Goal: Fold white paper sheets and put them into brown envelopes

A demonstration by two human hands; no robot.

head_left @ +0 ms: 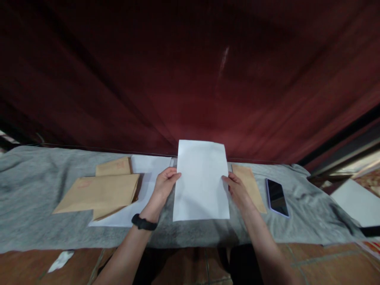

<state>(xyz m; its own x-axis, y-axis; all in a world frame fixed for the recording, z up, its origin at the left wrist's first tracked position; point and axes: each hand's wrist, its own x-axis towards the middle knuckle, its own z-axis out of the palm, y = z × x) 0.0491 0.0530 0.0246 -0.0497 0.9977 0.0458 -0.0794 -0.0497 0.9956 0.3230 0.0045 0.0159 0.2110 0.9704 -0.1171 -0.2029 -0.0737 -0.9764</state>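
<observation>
A blank white sheet of paper is held up over the grey cloth, gripped at both side edges. My left hand pinches its left edge, thumb on the front face. On the right edge, my right hand pinches the sheet in the same way. Left of my left hand lie several brown envelopes, overlapping on top of more white paper. Another brown envelope lies beside my right hand, partly hidden by that hand and forearm.
A phone in a light purple case lies on the grey cloth at the right. Dark red fabric rises behind the cloth. A crumpled white scrap is on the tiled floor. A white panel stands at far right.
</observation>
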